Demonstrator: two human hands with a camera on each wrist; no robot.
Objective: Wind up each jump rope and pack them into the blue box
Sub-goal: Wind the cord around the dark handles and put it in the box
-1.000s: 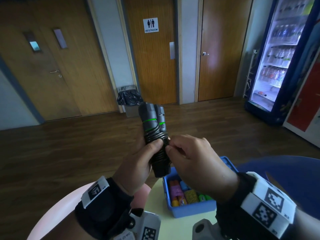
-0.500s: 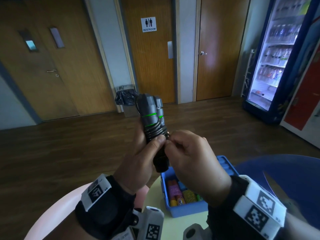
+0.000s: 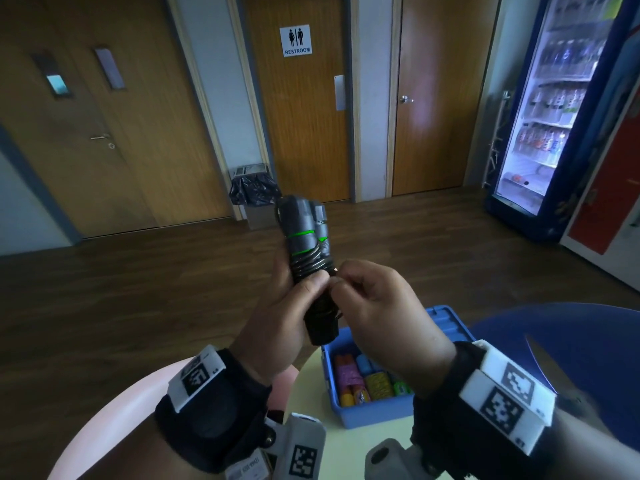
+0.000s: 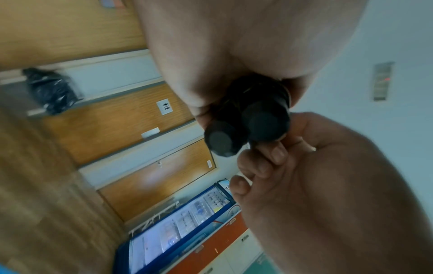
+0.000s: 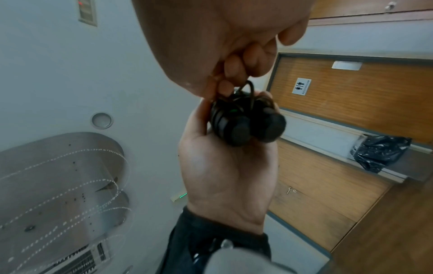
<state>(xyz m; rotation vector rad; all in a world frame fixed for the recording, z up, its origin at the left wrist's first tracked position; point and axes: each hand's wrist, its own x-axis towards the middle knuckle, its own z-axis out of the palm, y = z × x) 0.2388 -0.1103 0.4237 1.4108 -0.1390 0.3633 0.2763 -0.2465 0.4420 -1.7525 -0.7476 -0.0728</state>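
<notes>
1. The left hand [image 3: 277, 320] has a tight grip round one black jump rope [image 3: 306, 258]: its two handles are held side by side, upright and raised above the worktop [image 3: 332, 445], with the thumb pressed across the wound cord.
2. The right hand [image 3: 384, 306] has a narrow grip, its fingertips pinching the cord [image 5: 248, 89] just beside the left thumb; a small loop of it shows in the right wrist view.
3. From the left wrist view, the two round handle ends [image 4: 246, 129] sit touching each other.
4. Green bands ring each handle above the coils.
5. One blue box [image 3: 377, 415] stands open on the worktop, below the hands.
6. Inside it lie several coloured bundles [image 3: 367, 379], packed close; the hands hide part of them, so I cannot tell how many.
</notes>
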